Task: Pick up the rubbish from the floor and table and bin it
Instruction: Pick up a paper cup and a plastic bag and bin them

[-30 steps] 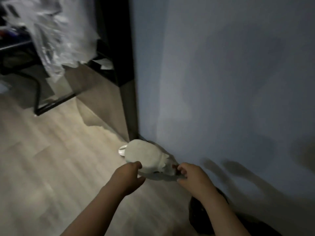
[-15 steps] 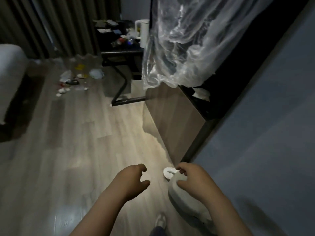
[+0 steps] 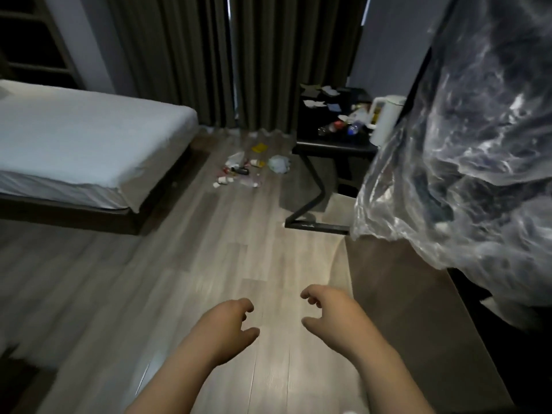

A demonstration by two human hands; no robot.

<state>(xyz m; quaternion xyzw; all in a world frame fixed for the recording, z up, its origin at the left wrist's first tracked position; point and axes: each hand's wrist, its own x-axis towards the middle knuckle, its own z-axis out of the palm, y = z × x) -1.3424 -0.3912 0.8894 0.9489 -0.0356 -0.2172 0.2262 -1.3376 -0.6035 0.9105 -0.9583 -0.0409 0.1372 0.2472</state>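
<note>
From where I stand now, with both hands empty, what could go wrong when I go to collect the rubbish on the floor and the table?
The table's low base bar lies on the floor beside the path to the floor litter; you might trip on it. The white kettle stands beside the table rubbish, so a careless reach may knock it. The room is dim, so small pieces may be missed.

Left hand (image 3: 228, 325) and right hand (image 3: 331, 313) reach forward, fingers loosely curled, empty.
</note>
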